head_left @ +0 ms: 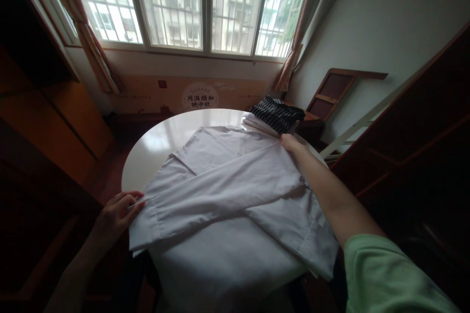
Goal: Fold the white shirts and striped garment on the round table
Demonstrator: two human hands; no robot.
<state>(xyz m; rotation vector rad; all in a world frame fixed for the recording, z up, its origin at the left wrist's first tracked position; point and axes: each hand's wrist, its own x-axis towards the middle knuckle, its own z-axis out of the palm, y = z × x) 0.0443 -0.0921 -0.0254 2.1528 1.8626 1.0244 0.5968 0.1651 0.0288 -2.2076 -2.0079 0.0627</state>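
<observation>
Garment: one white shirt point(223, 181), long-sleeved, is lying spread over the round white bench point(147, 151), its near part seemingly hanging past the rim.
Upper sleeve: one long sleeve point(220, 188) is running diagonally across the body, from far right to near left.
Lower right: a second sleeve-like panel point(293, 230) is slanting towards the near right edge.
Left grip: the left hand point(118, 211) is pinching the cuff end between thumb and fingers, at the bench's left side.
Right grip: the right hand point(292, 143) is grasping the shirt's far right edge in its fingertips, just beside the stack.
Handling: the cloth is looking thin, light and soft, probably creasing easily and sagging wherever unsupported; slipperiness is not showing, and nothing is suggesting fragility.
Hold points: the cuff and the far right edge are probably serving best, both being graspable without bunching the middle.
Stack: a black-and-white striped garment point(277, 113) is resting on folded white cloth point(257, 124), at the bench's far right.
Surroundings: a barred window point(176, 5) is lighting the bench from beyond; a printed panel point(154, 93) is standing below it.
Wearer: a light green sleeve point(382, 269) is covering the right upper arm.
</observation>
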